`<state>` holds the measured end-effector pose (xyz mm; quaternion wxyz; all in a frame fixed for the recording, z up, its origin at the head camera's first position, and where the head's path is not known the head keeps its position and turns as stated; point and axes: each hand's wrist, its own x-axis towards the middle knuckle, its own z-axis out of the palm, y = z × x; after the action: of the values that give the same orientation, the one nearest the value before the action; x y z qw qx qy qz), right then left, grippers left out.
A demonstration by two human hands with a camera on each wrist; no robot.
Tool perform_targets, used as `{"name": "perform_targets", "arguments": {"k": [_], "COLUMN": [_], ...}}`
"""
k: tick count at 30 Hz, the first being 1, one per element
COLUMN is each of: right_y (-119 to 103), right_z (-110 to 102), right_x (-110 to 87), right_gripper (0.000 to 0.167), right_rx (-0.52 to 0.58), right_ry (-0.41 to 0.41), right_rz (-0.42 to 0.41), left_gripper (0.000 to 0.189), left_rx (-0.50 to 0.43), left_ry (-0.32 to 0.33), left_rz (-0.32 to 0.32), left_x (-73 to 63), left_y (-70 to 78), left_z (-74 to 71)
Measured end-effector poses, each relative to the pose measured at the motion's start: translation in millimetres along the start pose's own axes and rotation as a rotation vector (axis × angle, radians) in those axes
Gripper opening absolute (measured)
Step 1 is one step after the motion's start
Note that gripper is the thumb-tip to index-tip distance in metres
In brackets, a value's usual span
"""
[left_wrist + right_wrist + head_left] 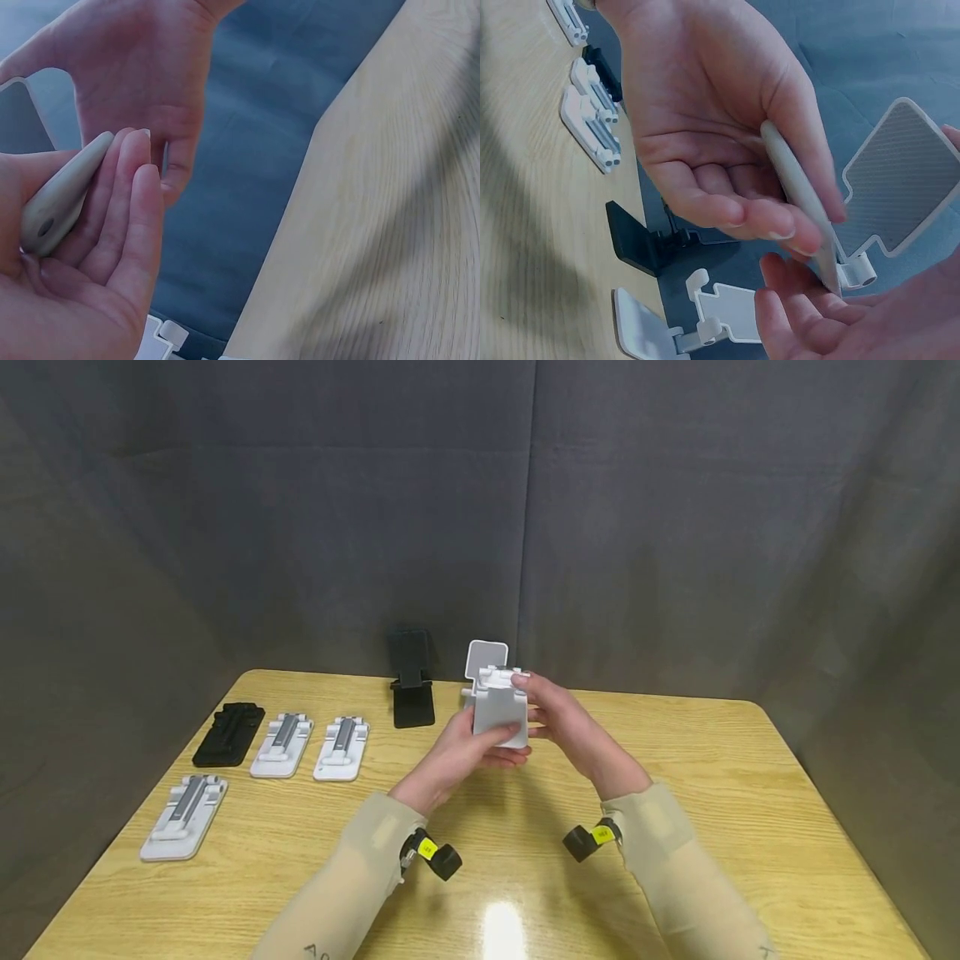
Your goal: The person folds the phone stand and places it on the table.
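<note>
In the head view my left hand (457,743) grips a white phone stand (495,708) by its base, thumb across the face and fingers beneath. My right hand (566,718) holds the stand's upper right side, with a fingertip at the hinge. The right wrist view shows the base edge-on (802,199) in the left hand (712,112), and the plate with its grey pad (904,180) swung out from it. My right hand (870,322) is low in that view, its fingers near the hinge. The left wrist view has the base's rounded edge (64,199) across the left palm.
Behind the held stand, an unfolded white stand (486,658) stands at the table's back edge, beside an unfolded black stand (412,697). Folded stands lie at the left: a black one (228,735) and white ones (281,745), (341,749), (183,818). A dark curtain (645,527) hangs behind the table.
</note>
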<state>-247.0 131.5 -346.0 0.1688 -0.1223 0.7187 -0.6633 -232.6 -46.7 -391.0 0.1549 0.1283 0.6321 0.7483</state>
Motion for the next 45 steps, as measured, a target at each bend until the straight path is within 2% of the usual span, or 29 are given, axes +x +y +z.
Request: {"name": "perform_targets", "arguments": {"k": [6, 11, 16, 21, 29, 33, 40, 45], "right_y": [1.7, 2.0, 4.0, 5.5, 10.4, 15.0, 25.3, 33.7], "right_z": [-0.1, 1.6, 2.8, 3.8, 4.1, 3.5, 5.6, 5.8], "right_x": [-1.7, -3.4, -2.9, -3.0, -3.3, -2.7, -1.1, 1.6], "right_gripper": [0.082, 0.085, 0.088, 0.088, 0.089, 0.092, 0.093, 0.096], "right_rx": [0.014, 0.030, 0.025, 0.035, 0.010, 0.005, 0.020, 0.001], "right_ry": [0.002, 0.022, 0.031, 0.031, 0.031, 0.012, 0.005, 0.009], "right_rz": [0.017, 0.018, 0.030, 0.019, 0.004, -0.012, -0.049, -0.046], "left_gripper": [0.040, 0.054, 0.068, 0.076, 0.061, 0.059, 0.054, 0.051], "left_rx": [-0.079, -0.173, -0.212, -0.199, -0.140, -0.124, -0.111, -0.076], "left_ry": [-0.039, -0.051, -0.048, -0.044, -0.031, -0.035, -0.005, 0.013], "left_rz": [-0.003, -0.031, -0.048, -0.045, -0.039, -0.037, -0.037, -0.027], "left_x": [-0.5, -2.7, -4.4, -4.0, -3.2, -3.7, -3.9, -5.0], "left_y": [4.8, 8.4, 9.8, 10.0, 7.8, 7.0, 4.9, 2.8], "left_z": [-1.4, -3.4, -4.7, -5.1, -6.7, -8.3, -8.4, -8.2]}}
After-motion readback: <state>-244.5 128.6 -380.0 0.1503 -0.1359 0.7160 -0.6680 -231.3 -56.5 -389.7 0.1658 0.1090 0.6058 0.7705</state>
